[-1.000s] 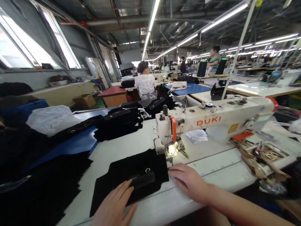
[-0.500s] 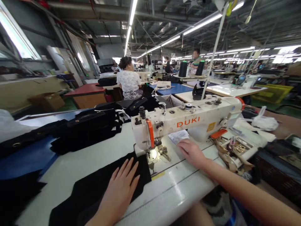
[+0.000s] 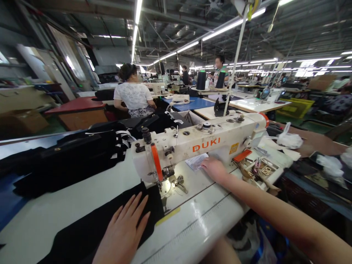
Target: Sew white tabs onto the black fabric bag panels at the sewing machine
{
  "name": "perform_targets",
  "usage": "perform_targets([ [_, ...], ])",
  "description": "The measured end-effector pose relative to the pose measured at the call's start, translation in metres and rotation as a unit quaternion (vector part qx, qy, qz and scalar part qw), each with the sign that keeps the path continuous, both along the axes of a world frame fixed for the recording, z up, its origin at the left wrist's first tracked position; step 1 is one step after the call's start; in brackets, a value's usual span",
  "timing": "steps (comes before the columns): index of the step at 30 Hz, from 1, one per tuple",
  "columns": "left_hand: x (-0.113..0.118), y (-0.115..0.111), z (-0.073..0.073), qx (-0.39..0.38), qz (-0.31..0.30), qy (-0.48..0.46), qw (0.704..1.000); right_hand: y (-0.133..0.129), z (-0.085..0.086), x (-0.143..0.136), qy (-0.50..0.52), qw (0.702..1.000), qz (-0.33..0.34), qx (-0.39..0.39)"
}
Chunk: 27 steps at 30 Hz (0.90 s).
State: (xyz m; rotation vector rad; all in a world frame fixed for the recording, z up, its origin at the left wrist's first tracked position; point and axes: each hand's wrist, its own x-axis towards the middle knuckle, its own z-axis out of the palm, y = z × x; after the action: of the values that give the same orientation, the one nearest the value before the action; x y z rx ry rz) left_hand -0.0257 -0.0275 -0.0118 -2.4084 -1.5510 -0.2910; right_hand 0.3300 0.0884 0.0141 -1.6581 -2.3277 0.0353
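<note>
A piece of black fabric (image 3: 82,223) lies flat on the sewing table, its right end beside the presser foot of the white sewing machine (image 3: 176,150). Palm down on that fabric rests my left hand (image 3: 123,227), fingers stretched out and slightly spread. Under the machine's arm, my right hand (image 3: 216,170) has its fingers curled at the edge of a white sheet with print (image 3: 195,162), which looks like paper or a plastic packet. Its fingertips are partly hidden there. The machine's lamp lights the needle plate (image 3: 165,187).
Stacked black fabric pieces (image 3: 71,154) lie behind on the left. A tray (image 3: 265,170) with metal rings and straps sits right of the machine, near a white plastic bag (image 3: 289,137). A co-worker in a white top (image 3: 133,96) sits ahead. Thread cones (image 3: 201,80) stand beyond.
The view has swung to the right, so the machine appears further left. My right hand has reached a little deeper under the machine arm by the white sheet. My left hand stays flat on the fabric.
</note>
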Motion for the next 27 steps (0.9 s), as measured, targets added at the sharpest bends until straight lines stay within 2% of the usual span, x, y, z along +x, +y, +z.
perform_targets([
  [7, -0.005, 0.001, 0.002, 0.01, -0.014, -0.065, 0.998, -0.014, 0.014, 0.004, 0.089, 0.994, 0.003, 0.071],
  [9, -0.003, -0.003, 0.008, 0.038, -0.013, -0.115, 0.993, -0.028, 0.018, 0.0, 0.107, 0.99, 0.019, 0.086],
  [11, 0.006, -0.011, 0.016, 0.045, -0.004, -0.201, 0.979, -0.047, 0.02, -0.012, 0.118, 0.985, 0.063, 0.11],
  [12, 0.014, -0.017, 0.021, 0.026, 0.007, -0.258, 0.966, -0.059, 0.02, -0.022, 0.121, 0.978, 0.102, 0.134],
  [14, 0.033, -0.027, 0.031, -0.078, 0.035, -0.384, 0.919, -0.083, 0.019, -0.046, 0.096, 0.962, 0.189, 0.17],
  [17, 0.055, -0.038, 0.038, -0.281, 0.059, -0.534, 0.795, -0.113, 0.019, -0.088, 0.063, 0.946, 0.264, 0.179],
  [19, 0.056, -0.041, 0.035, -0.337, 0.077, -0.588, 0.731, -0.124, 0.022, -0.11, 0.074, 0.94, 0.288, 0.167],
  [21, 0.045, -0.044, 0.031, -0.342, 0.104, -0.612, 0.705, -0.131, 0.026, -0.123, 0.126, 0.934, 0.304, 0.139],
  [24, 0.023, -0.053, 0.031, -0.343, 0.126, -0.601, 0.711, -0.135, 0.029, -0.126, 0.284, 0.918, 0.272, 0.058],
  [27, 0.013, -0.064, 0.043, -0.357, 0.123, -0.568, 0.732, -0.138, 0.02, -0.124, 0.432, 0.876, 0.182, -0.112],
])
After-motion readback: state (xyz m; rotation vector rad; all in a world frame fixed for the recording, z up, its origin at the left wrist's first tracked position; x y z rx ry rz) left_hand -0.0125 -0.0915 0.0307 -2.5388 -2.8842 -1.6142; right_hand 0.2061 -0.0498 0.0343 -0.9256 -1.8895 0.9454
